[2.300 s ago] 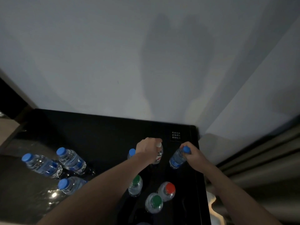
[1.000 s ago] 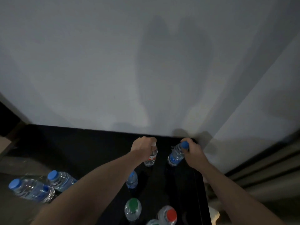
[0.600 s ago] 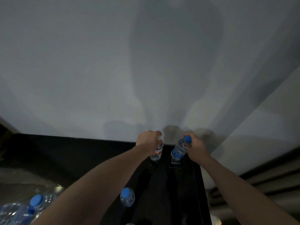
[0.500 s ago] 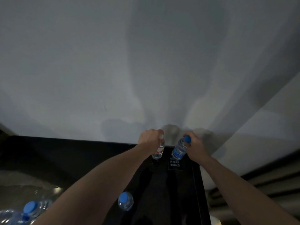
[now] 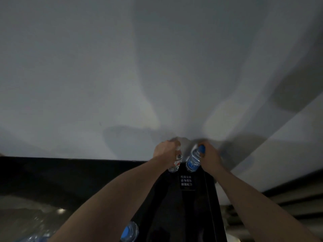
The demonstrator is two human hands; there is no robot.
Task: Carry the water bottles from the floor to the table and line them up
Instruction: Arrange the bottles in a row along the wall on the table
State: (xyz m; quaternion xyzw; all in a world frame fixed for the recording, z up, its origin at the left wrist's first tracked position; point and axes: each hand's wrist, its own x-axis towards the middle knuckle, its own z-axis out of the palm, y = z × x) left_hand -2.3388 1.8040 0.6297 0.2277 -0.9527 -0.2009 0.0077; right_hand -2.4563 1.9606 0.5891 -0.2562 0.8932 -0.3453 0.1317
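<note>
Two water bottles are held side by side, nearly upright, over the black worktop (image 5: 70,179) at its far edge. The red-labelled bottle (image 5: 176,163) is gripped by the left hand (image 5: 165,151), fingers curled round its neck. The blue-capped bottle (image 5: 193,160) is gripped likewise by the right hand (image 5: 209,156)

This looks like a plain room indoors, but what kind of room is hard to tell. A big bare white wall (image 5: 122,67) fills the top of the frame. Below it sits a shiny black tabletop (image 5: 70,175) pushed up to the wall. A small sign (image 5: 186,180) with white writing lies on it near the middle. Dark stripes (image 5: 288,198) at the lower right could be a curtain or blinds. The light is dim.
</note>
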